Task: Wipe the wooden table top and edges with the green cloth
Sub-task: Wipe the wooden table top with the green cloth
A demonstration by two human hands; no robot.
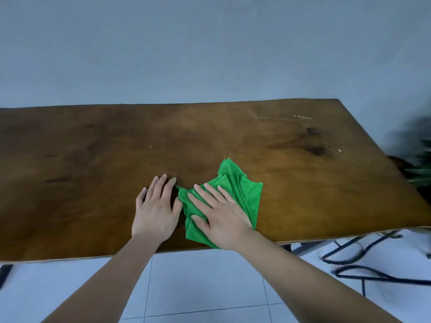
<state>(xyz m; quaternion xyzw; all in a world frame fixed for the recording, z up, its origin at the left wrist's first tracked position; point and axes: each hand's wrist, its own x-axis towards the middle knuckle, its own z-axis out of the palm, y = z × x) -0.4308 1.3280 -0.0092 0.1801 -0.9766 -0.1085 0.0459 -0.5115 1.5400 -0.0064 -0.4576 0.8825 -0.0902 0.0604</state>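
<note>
Left hand (156,212) flat on wooden surface (81,164), fingers spread, grip apart, clamped on nothing, just beside cloth's left corner. Green cloth (242,192) crumpled on surface near front edge, right of centre. Right hand (221,217) palm-down on cloth, fingers splayed, pressing rather than clamping. White scuffs (303,117) toward far right. Black cables (363,276) on tiled floor (205,283) below right.

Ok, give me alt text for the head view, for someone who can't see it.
The right hand presses a crumpled green cloth flat on a wooden table near its front edge; the left hand lies flat on the wood, beside the cloth. Pale marks dot the far right.
</note>
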